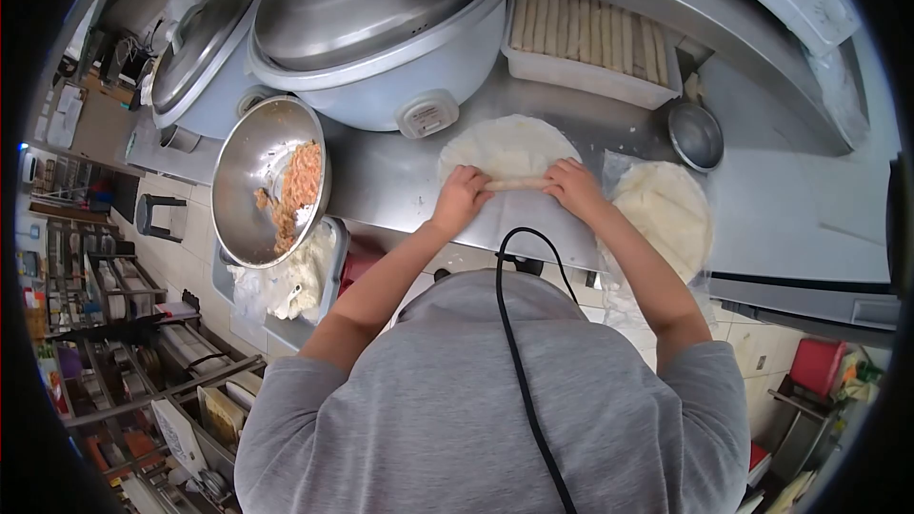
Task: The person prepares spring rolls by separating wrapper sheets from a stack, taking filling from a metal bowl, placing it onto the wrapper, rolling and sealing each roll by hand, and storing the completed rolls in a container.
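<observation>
A thin round wrapper sheet (514, 141) lies on the steel counter, its near edge rolled into a narrow tube (515, 185). My left hand (463, 196) has its fingers closed on the tube's left end, and my right hand (574, 187) closes on its right end. Right of my right hand, a stack of pale round wrappers (661, 214) rests on clear plastic. On the left, a tilted steel bowl (228, 192) holds orange and brown shredded filling (303, 176).
Two large lidded cookers (381, 95) (209, 81) stand at the back left. A white tray (590, 79) of rolled sticks sits behind the sheet, beside a small metal bowl (696, 136). A tub (337, 271) with white material is below the steel bowl. A steel shelf edge (666, 14) crosses overhead.
</observation>
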Demonstrator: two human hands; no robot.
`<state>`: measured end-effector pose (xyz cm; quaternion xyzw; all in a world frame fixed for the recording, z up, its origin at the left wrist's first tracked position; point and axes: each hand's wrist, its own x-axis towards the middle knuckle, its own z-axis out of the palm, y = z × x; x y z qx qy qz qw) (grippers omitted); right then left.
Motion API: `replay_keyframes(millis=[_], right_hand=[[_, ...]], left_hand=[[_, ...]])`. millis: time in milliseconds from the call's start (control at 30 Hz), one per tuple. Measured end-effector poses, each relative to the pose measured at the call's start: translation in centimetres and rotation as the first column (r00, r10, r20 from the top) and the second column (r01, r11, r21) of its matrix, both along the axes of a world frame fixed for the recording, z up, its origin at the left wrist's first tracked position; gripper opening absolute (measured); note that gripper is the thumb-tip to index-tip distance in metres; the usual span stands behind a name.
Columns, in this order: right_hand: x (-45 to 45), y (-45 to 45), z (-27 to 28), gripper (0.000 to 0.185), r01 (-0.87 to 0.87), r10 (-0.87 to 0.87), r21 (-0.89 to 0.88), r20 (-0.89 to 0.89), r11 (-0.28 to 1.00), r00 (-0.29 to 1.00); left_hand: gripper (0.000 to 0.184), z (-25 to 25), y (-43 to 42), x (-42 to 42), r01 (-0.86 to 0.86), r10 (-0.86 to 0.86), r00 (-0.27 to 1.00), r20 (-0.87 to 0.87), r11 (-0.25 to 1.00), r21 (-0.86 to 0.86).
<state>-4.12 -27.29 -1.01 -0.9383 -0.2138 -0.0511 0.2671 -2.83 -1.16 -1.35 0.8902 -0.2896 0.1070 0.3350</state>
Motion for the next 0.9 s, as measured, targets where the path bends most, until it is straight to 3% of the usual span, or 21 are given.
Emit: replay_keyframes(millis=[167, 267, 367, 433, 500, 600, 700, 767, 800, 867, 900], right_hand=[[-2.2, -0.5, 0.3, 0.023, 0.065, -0.071, -0.056, -0.113, 0.996, 0.991], [-2.0, 2.8, 3.2, 0.025, 0.077, -0.089, -0.116, -0.102, 0.990, 0.991], [-0.9, 7.1, 1.1, 0.029, -0.026, 0.023, -0.028, -0.107, 0.999, 0.994], [-0.6, 8.4, -0.6, 0.028, 0.000, -0.001, -0.026, -0.072, 1.000, 0.997], [-0.6, 8.5, -1.4, 0.028, 0.025, -0.026, -0.028, -0.037, 0.999, 0.999], [-0.6, 8.8, -1.0, 0.027, 0.030, -0.030, -0.009, -0.082, 1.000, 0.996], [0.4, 11.0, -0.3, 0.026, -0.022, 0.022, 0.012, -0.029, 1.000, 0.999], [0.7, 13.1, -1.0, 0.028, -0.025, 0.039, 0.123, -0.114, 0.992, 0.993], [0.6, 13.6, -0.4, 0.028, -0.024, 0.038, 0.124, -0.113, 0.992, 0.993], [0.2, 14.2, 1.6, 0.029, 0.077, -0.045, 0.088, -0.319, 0.993, 0.947], [0.5, 14.2, 1.4, 0.029, 0.079, -0.049, 0.087, -0.313, 0.993, 0.948]], left_hand=[[0.023, -0.5, 2.4, -0.4, 0.015, -0.017, 0.999, -0.030, 0.998, -0.054], [0.022, 1.3, 3.2, 0.3, 0.013, -0.012, 0.996, -0.084, 1.000, 0.020], [0.020, 1.4, 1.5, 3.2, 0.075, -0.073, 0.995, -0.066, 0.997, 0.022], [0.018, 0.3, 0.1, 5.7, 0.127, -0.127, 0.991, -0.049, 0.992, -0.007], [0.014, -1.5, -0.5, 7.7, 0.085, -0.080, 0.956, -0.283, 0.996, 0.004], [0.012, -2.0, -0.6, 9.4, 0.149, -0.097, 0.936, -0.340, 0.980, 0.131], [0.016, -2.2, -0.7, 10.4, 0.199, -0.120, 0.902, -0.415, 0.968, 0.153], [0.016, -3.4, -1.0, 11.3, 0.215, -0.122, 0.911, -0.394, 0.955, 0.202], [0.017, -3.8, -1.0, 11.6, 0.229, -0.125, 0.920, -0.370, 0.940, 0.253], [0.018, -3.9, -1.2, 12.2, 0.242, -0.111, 0.908, -0.405, 0.927, 0.288], [0.019, -3.7, -1.4, 12.5, 0.257, -0.098, 0.893, -0.439, 0.912, 0.319]])
